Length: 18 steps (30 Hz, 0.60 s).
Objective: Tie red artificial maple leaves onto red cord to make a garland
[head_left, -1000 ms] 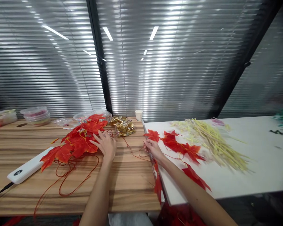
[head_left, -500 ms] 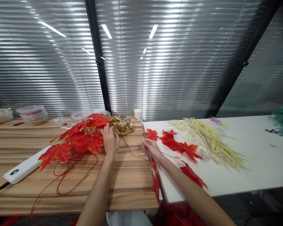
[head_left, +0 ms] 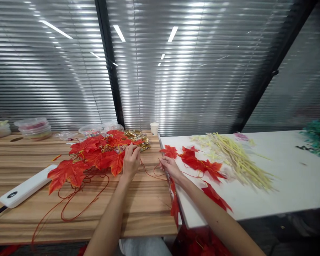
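Note:
Artificial red maple leaves [head_left: 96, 153] lie heaped on the wooden table, tangled with red cord [head_left: 89, 204]. At the heap's right side, my left hand [head_left: 131, 161] has its fingers closed on a red leaf [head_left: 122, 142]; the exact grip is partly hidden. Over the seam between the tables, my right hand [head_left: 169, 166] pinches a thin red cord, which loops down beside the fingertips. A strand of more red leaves [head_left: 194, 161] rests on the white table just beyond it. Another leaf [head_left: 174, 202] hangs along that table's left edge.
Crumpled gold wrapping [head_left: 144, 142] sits behind my left hand, and a paper cup [head_left: 154, 128] stands farther back. A white device [head_left: 26, 186] with a black cable lies at left, near stacked plastic tubs [head_left: 34, 128]. Yellow strips [head_left: 237, 160] cover part of the white table [head_left: 290, 177].
My left hand has shifted slightly right and its fingers have closed on a leaf. The leaf heap has been drawn right, over part of the gold wrapping. My right hand has hardly moved.

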### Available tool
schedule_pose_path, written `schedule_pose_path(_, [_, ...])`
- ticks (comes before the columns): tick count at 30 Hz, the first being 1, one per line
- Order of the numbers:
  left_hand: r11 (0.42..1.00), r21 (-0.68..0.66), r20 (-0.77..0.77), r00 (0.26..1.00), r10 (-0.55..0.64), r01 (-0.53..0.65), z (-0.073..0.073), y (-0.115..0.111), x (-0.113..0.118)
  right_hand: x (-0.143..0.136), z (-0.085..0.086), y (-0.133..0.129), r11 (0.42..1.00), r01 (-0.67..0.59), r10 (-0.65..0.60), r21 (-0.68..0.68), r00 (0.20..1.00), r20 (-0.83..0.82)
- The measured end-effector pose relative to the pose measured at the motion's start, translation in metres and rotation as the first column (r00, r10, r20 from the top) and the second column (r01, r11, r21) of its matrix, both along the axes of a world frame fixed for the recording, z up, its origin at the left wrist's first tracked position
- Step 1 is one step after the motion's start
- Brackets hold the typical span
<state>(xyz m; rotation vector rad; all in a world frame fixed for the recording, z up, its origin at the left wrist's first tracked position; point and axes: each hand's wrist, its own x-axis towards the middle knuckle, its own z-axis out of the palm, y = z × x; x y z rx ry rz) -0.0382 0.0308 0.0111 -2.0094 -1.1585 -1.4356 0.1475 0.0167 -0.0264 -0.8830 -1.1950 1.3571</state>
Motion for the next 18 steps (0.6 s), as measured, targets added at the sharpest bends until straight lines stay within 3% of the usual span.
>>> schedule_pose_path(18, [0.993, -0.045, 0.102, 0.988, 0.116, -0.112, 0.0009, 0.0017, -0.0027, 0.0, -0.0006, -0.0002, 0.999, -0.028, 0.027, 0.024, 0.997, 0.066])
